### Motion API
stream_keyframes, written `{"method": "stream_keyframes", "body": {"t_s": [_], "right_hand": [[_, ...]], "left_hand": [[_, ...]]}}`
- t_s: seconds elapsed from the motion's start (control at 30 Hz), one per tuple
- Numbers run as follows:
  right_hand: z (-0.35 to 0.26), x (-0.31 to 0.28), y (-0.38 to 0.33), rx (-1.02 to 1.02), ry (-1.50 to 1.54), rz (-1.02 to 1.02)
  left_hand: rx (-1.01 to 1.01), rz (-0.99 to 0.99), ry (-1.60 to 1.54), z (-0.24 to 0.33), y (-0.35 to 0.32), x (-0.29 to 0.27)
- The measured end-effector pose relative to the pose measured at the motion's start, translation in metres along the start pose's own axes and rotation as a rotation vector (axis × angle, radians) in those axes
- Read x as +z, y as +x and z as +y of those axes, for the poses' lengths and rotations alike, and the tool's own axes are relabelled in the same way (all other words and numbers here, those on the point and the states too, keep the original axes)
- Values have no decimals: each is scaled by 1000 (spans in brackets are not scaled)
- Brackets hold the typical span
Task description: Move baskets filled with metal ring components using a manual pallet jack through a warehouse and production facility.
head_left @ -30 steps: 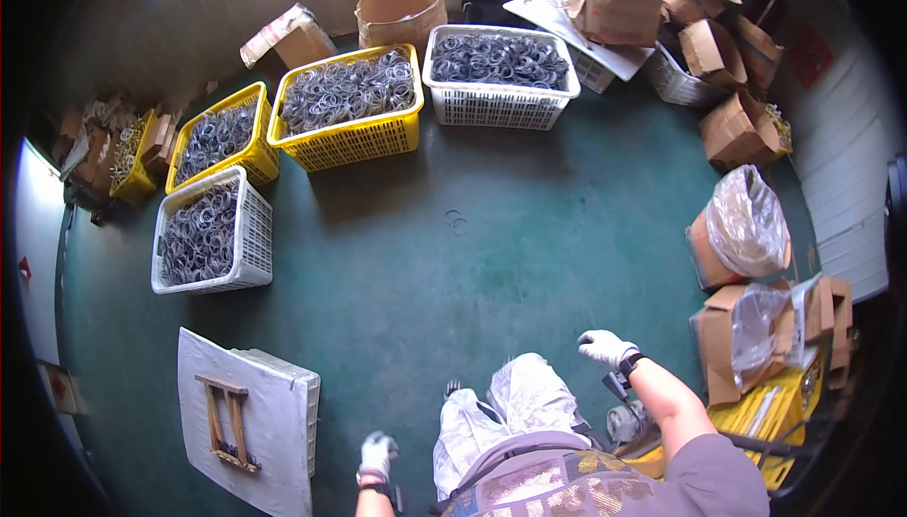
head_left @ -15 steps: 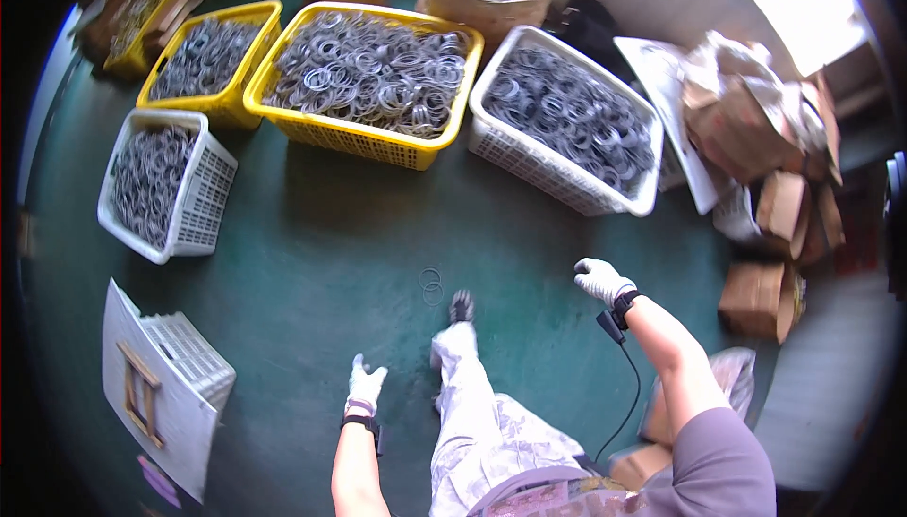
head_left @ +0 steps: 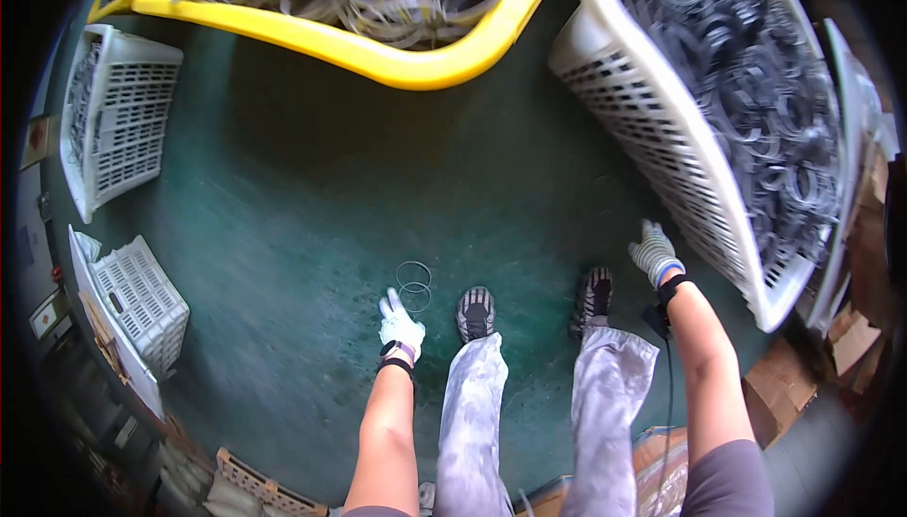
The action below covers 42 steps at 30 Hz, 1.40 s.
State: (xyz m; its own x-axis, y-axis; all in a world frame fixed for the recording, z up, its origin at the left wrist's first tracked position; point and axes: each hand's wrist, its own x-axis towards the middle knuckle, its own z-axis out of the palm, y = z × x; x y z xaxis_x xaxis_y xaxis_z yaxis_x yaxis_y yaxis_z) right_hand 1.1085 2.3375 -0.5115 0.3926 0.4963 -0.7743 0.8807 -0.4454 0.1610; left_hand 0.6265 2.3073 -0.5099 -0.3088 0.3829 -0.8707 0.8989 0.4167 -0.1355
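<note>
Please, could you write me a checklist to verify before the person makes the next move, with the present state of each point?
1. Left hand in white knitted glove empty: ok, fingers extended, nothing visible in it.
2. Right hand in striped white glove empty: cannot tell, palm hidden.
3. Green floor free near the feet: not ok, two thin grey round rings lie near the dark striped left shoe.
4. White perforated plastic basket apart from right hand: ok, a gap shows.
5. Thin black cable unsnagged: cannot tell, lower end unclear.

Green floor [head_left: 378, 177] bearing two thin overlapping rings [head_left: 414, 282], a yellow basket [head_left: 406, 68] and white baskets [head_left: 137, 125]
</note>
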Motion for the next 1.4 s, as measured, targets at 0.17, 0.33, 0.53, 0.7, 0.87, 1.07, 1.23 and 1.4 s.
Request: {"method": "stream_keyframes", "body": {"t_s": [0.17, 0.33, 0.53, 0.7, 0.87, 1.07, 1.23, 1.4], "right_hand": [[10, 48, 58, 24, 269, 343], [-4, 50, 70, 42, 234, 643], [-17, 23, 62, 21, 401, 456], [-42, 18, -11, -97, 657, 87], [-34, -78, -130, -306, 821, -126], [33, -181, -176, -122, 1094, 194], [142, -143, -120, -34, 1167, 485], [261, -64, -109, 626, 796, 525]], "left_hand": [[128, 509, -179, -25, 50, 34], [174, 471, -341, -30, 56, 33], [-2, 222, -522, -5, 49, 23], [143, 14, -821, 54, 4, -16], [695, 24, -788, 155, -77, -119], [958, 36, -878, 281, -142, -193], [888, 247, -586, 347, -119, -153], [520, 125, -801, 352, -108, -114]]}}
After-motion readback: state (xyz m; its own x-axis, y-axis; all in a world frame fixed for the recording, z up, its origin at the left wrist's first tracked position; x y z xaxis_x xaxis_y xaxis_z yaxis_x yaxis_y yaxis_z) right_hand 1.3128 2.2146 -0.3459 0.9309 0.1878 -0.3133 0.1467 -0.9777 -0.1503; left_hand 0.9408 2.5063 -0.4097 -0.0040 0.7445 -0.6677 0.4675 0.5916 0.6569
